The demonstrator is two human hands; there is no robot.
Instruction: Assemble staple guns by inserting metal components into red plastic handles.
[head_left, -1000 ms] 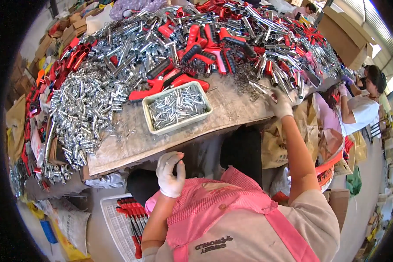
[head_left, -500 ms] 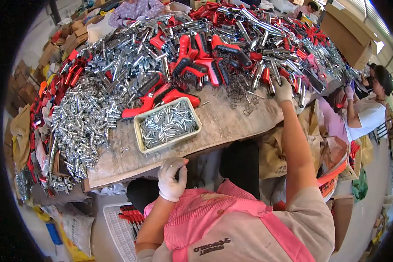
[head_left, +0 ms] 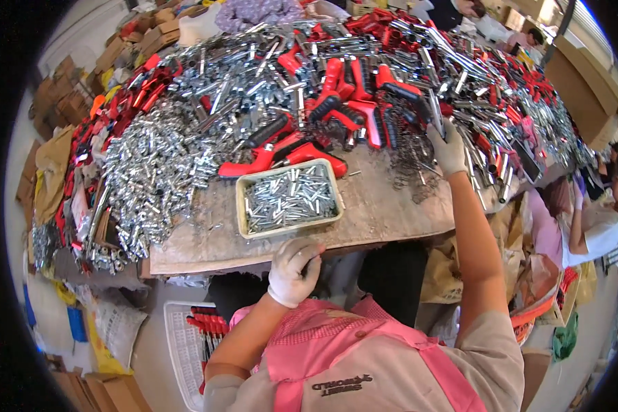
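My left hand, in a white glove, is at the front edge of the worn wooden table, just below a cream tray filled with small metal pins. Its fingers are curled; I cannot see anything in them. My right hand, also gloved, reaches far across the table to the edge of a heap of metal tubes and dark springs. Its fingers close round the end of one tube. Red and black tool handles lie just left of that hand.
A big heap of shiny metal parts fills the table's left side. A white crate with red-handled tools stands on the floor at lower left. Cardboard boxes line the left rim. Another person sits at the right.
My right hand has moved from the table's right edge up and left into the pile of tubes. My left hand has risen to the table's front edge.
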